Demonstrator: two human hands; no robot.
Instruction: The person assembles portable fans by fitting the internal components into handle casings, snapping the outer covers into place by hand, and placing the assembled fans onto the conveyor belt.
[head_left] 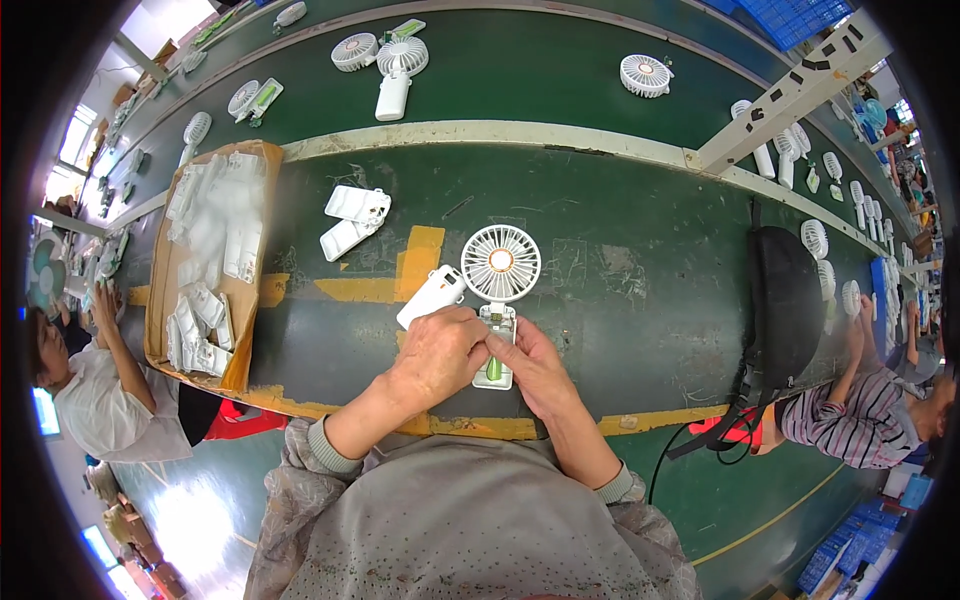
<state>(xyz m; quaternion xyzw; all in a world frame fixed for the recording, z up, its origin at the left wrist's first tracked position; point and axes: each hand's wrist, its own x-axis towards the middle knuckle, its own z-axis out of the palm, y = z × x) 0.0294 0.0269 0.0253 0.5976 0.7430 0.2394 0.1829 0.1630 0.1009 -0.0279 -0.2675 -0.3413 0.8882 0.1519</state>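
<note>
"Which step is this?"
"The left hand [438, 348] bunches its fingertips; I can't tell what they pinch. The right hand [537, 366] curls around, gripping the open handle [508, 378] of the fan [500, 262]. Work inside it, I'd judge."
"Next move?"
"Calls for steady fingertips, probably."
"Materials?"
"Smooth white plastic, round ribbed head, on the scuffed green table [640, 340]."

The green bench [650, 335] carries a white fan [500, 262], loose casings [352, 204] and a cardboard tray [158, 300].
</note>
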